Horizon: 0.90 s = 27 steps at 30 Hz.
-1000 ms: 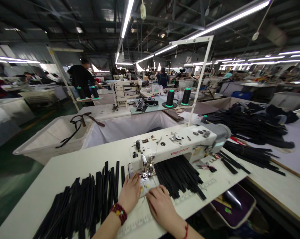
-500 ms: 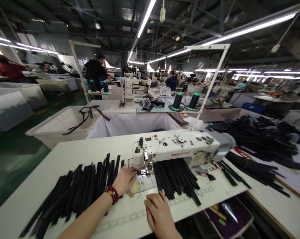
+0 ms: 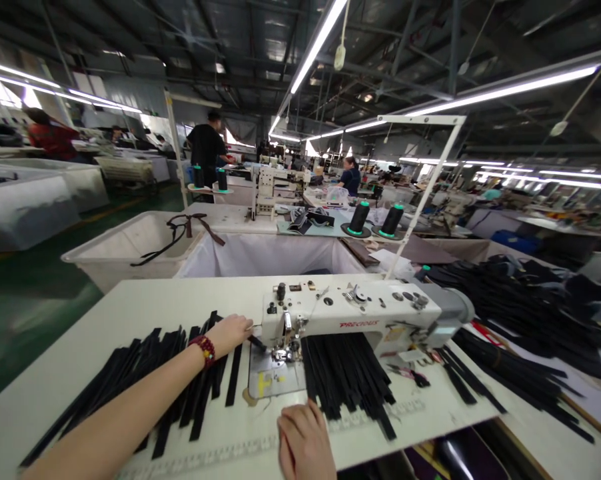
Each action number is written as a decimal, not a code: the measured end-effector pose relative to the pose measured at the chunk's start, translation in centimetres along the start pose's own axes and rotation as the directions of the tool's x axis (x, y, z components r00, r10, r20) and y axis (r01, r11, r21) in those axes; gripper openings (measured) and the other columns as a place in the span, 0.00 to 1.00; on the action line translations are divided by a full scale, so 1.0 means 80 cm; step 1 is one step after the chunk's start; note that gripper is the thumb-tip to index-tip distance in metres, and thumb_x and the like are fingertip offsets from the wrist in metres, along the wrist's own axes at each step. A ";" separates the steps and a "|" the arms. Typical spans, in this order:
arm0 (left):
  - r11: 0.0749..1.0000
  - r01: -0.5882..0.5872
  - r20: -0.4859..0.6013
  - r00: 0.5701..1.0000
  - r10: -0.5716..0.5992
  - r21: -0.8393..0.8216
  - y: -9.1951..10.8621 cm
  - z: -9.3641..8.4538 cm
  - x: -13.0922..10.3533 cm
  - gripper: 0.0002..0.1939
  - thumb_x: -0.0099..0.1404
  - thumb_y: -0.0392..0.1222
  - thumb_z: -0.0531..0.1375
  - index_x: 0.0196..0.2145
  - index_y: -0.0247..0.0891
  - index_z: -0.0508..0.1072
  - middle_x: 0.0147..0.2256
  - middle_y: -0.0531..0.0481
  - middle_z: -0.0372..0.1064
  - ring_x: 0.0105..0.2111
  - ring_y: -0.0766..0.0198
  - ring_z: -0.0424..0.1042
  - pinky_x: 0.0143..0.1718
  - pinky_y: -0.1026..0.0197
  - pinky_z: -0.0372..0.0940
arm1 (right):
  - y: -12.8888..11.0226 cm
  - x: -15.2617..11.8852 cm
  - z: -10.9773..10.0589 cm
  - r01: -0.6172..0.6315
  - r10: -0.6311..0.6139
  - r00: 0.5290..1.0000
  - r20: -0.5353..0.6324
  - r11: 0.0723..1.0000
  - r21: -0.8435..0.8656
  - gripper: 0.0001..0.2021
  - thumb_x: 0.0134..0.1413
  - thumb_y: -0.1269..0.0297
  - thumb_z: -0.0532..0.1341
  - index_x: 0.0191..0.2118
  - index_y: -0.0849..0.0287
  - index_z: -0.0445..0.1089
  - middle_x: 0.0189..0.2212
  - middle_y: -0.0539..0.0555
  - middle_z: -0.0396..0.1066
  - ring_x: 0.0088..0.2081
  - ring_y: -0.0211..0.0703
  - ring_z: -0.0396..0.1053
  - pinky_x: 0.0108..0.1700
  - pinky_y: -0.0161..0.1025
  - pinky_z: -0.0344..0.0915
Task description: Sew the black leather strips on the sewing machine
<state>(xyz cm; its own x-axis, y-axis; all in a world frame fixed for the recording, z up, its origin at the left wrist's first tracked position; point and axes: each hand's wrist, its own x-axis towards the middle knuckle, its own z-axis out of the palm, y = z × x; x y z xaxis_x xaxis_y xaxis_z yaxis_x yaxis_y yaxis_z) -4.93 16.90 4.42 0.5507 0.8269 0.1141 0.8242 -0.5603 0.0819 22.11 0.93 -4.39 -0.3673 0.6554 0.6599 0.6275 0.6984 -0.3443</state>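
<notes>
My left hand (image 3: pixel 234 335) is closed at the left of the sewing machine's needle area, its fingers pinching a short black fabric strip (image 3: pixel 257 343) that points toward the presser foot (image 3: pixel 283 353). A beaded bracelet is on that wrist. My right hand (image 3: pixel 306 437) rests on the table in front of the metal needle plate (image 3: pixel 275 381), fingers loosely bent and holding nothing I can see. Its fingertips are close to a pile of black strips (image 3: pixel 348 377) under the arm of the white sewing machine (image 3: pixel 355 307). Another spread of black strips (image 3: pixel 135 367) lies left, partly behind my left forearm.
Small scissors (image 3: pixel 415 377) and loose strips lie right of the machine. Behind the table stand a white bin (image 3: pixel 125 247) and black thread cones (image 3: pixel 359 219). Dark cut pieces (image 3: pixel 525 300) are heaped at the right. Other people, including a person in black (image 3: pixel 206 150), are farther back.
My left hand has moved left and up, away from the presser foot, with a black strip at its fingers. My right hand has shifted slightly left and down. The camera view has tilted up.
</notes>
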 end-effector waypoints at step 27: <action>0.991 0.104 -0.029 0.994 -0.107 -0.086 0.126 0.095 -0.079 0.24 0.68 0.40 0.58 0.61 0.41 0.66 0.63 0.43 0.63 0.62 0.49 0.63 0.63 0.38 0.57 | 0.030 -0.008 0.035 0.257 -0.257 0.966 -0.001 0.965 -0.060 0.12 0.67 0.67 0.51 0.48 0.58 0.71 0.42 0.55 0.77 0.43 0.42 0.74 0.54 0.40 0.68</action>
<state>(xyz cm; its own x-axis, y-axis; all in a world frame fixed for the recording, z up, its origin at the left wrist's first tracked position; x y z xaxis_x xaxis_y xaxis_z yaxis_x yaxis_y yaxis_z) 0.90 6.37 -3.00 0.4556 0.8802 0.1331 0.8625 -0.4735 0.1785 21.94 2.94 -7.49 -0.5159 0.4537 0.7267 0.5520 0.8247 -0.1230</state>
